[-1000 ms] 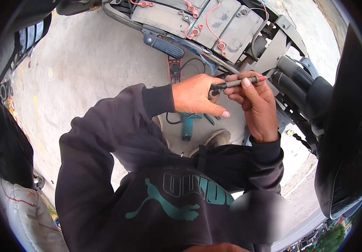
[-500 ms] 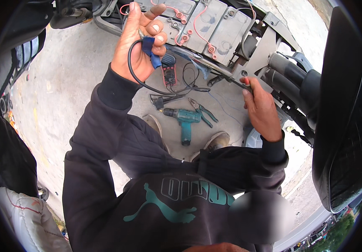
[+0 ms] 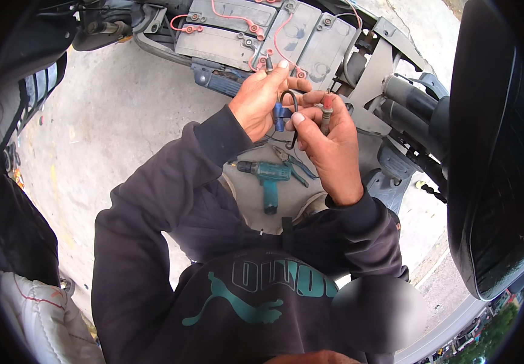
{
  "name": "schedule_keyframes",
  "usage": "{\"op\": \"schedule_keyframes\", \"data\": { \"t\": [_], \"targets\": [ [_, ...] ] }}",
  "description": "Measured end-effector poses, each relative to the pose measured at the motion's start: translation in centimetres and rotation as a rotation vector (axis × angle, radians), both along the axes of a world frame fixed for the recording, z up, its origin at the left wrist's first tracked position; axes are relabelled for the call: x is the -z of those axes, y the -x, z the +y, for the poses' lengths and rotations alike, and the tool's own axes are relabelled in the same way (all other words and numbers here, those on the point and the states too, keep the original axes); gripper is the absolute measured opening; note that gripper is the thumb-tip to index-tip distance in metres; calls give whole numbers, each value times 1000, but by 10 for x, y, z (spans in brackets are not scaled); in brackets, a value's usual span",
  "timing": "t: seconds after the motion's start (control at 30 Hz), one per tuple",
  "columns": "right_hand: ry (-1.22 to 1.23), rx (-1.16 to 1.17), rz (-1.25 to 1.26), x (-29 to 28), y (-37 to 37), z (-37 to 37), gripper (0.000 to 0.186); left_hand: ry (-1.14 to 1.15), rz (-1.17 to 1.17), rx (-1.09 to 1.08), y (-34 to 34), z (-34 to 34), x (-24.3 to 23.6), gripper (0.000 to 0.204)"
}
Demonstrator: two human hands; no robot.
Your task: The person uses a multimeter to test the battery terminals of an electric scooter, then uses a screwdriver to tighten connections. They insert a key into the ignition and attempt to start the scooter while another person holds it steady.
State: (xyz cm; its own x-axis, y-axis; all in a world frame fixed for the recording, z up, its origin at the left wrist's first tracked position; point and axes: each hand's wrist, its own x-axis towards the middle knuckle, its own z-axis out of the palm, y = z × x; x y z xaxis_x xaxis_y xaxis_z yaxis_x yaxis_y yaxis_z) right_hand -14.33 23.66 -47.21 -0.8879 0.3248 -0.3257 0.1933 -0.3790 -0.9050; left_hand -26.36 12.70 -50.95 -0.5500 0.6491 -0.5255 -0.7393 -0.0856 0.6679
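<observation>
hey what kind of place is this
Probably an outdoor repair spot for an electric scooter: bare concrete ground, opened scooter frame with grey batteries, a teal power drill and pliers lying below.

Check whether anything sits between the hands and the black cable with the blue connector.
Nothing visible does: the left hand and right hand both already grip the black cable, with its blue connector between their fingers, above the grey batteries.

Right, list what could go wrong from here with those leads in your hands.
1. The left hand and right hand hold a black cable and a red-tipped lead right over the grey batteries with red wires; a bare end touching a terminal might short.
2. The teal drill and pliers lie by the feet, so a step back could trip on them.
</observation>
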Motion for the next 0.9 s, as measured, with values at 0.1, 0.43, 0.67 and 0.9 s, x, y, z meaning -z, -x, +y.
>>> {"op": "schedule_keyframes", "data": {
  "t": [0.1,0.43,0.67,0.9],
  "targets": [
    [-60,68,3,-1,0,6,21,-254,-31,-93,2,1,-9,45],
    [129,-106,-98,3,1,-2,20,28,437,97,-8,8,-9,54],
    [41,-158,-90,2,9,19,13,182,1829,348,19,-3,-10,43],
    [-414,-280,0,-1,7,42,33,280,1586,146,40,-9,-9,23]
  ]
}}
